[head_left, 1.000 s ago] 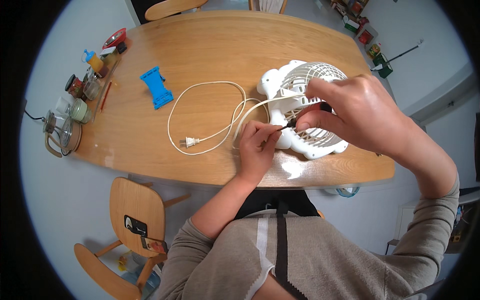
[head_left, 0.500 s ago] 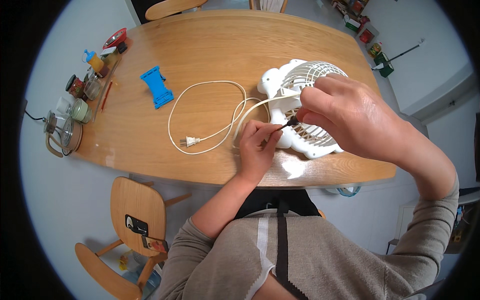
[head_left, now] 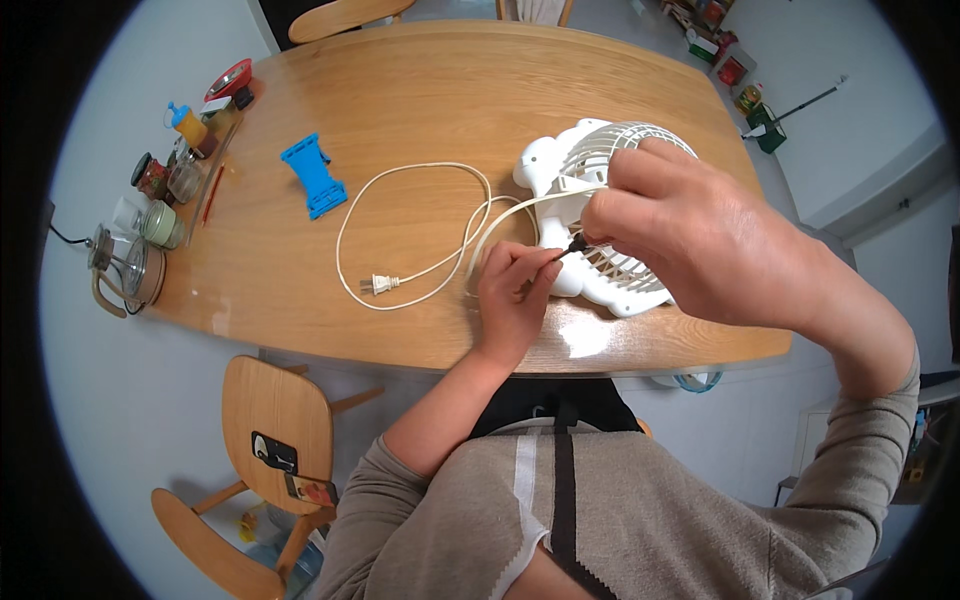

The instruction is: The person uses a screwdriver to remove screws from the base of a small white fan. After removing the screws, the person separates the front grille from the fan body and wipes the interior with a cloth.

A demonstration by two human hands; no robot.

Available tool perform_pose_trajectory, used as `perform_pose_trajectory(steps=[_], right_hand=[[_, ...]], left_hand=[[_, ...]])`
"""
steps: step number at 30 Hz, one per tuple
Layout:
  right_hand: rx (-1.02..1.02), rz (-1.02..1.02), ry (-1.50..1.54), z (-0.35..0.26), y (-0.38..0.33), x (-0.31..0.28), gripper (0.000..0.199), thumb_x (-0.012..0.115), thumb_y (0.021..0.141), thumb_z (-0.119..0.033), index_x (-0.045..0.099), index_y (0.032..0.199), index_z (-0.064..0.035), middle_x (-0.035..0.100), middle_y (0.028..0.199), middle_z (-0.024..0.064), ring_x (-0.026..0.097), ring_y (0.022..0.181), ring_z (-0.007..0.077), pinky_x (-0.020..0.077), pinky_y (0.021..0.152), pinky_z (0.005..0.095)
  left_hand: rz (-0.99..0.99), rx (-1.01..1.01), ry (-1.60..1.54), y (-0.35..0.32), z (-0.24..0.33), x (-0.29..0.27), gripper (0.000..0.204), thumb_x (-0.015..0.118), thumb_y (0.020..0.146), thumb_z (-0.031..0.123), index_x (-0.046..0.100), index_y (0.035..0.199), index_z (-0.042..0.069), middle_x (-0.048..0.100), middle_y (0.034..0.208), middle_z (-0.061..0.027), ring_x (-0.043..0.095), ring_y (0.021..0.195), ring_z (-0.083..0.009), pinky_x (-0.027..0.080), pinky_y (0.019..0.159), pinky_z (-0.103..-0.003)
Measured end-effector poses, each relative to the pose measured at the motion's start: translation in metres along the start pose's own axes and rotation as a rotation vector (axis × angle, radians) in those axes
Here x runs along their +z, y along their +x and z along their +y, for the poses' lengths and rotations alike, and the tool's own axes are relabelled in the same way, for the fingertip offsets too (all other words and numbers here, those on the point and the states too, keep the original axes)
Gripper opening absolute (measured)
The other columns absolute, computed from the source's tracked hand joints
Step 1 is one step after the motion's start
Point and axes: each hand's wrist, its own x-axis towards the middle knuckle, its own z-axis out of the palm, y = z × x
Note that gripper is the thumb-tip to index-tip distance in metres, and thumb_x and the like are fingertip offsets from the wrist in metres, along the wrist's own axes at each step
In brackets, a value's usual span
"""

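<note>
A white electric fan (head_left: 560, 208) with a round slatted grille lies on the wooden table, to the right of the middle. Above it my right hand (head_left: 695, 235) is closed around a screwdriver (head_left: 577, 243), whose dark collar and thin shaft point down and left. Most of its handle is hidden in my fist. My left hand (head_left: 512, 300) pinches thumb and forefinger together at the screwdriver's tip, beside the fan's near left edge. Whatever sits between those fingertips is too small to make out. The fan's white cord (head_left: 505, 212) passes just above my left hand.
The cord loops across the table to its plug (head_left: 380, 284). A blue plastic piece (head_left: 315, 177) lies farther left. Along the left edge stand jars, a sauce bottle (head_left: 190, 125) and a glass teapot (head_left: 145, 268). A wooden chair (head_left: 275, 410) holding two phones stands below left.
My right hand has turned slightly and shifted a little left with the screwdriver. My left hand and the fan stay nearly where they were.
</note>
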Motion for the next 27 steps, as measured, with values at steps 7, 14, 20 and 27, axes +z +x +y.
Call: perform_pose_trajectory(steps=[7,14,20,27], right_hand=[[0.037,-0.054,-0.073,0.0,-0.004,-0.001,0.016,0.071,0.088,-0.016,0.059,0.09,-0.0054,0.06,0.075,0.0108,0.062,0.07,0.0273,0.0484,0.059,0.0376],[0.344,-0.214,0.036,-0.008,0.004,-0.011,0.013,0.067,0.09,-0.015,0.059,0.094,-0.0061,0.058,0.082,0.01,0.061,0.078,0.0302,0.0484,0.064,0.0403],[0.207,-0.14,0.106,-0.002,0.0,-0.006,0.017,0.069,0.089,-0.016,0.058,0.096,-0.0049,0.065,0.083,0.0109,0.065,0.079,0.0314,0.0486,0.063,0.0407],[0.114,-0.111,0.035,0.005,-0.004,0.001,0.022,0.073,0.087,-0.017,0.06,0.098,-0.0034,0.068,0.089,0.0115,0.068,0.083,0.0303,0.0524,0.068,0.038]], left_hand=[[0.009,-0.026,-0.033,0.0,0.003,0.001,0.015,0.075,0.082,0.001,0.074,0.097,0.004,0.062,0.088,-0.0056,0.058,0.084,-0.02,0.047,0.073,-0.03],[0.068,0.028,-0.037,0.002,0.001,0.003,0.015,0.075,0.081,0.002,0.074,0.095,0.008,0.06,0.083,-0.0038,0.055,0.078,-0.0207,0.044,0.065,-0.032],[0.001,-0.071,-0.009,0.001,0.006,-0.002,0.015,0.076,0.082,0.002,0.074,0.097,0.003,0.062,0.087,-0.0058,0.058,0.085,-0.0202,0.048,0.075,-0.03],[0.004,-0.093,-0.048,0.002,0.009,0.0,0.015,0.075,0.082,0.001,0.074,0.096,0.003,0.063,0.088,-0.0062,0.058,0.084,-0.0205,0.048,0.074,-0.03]])
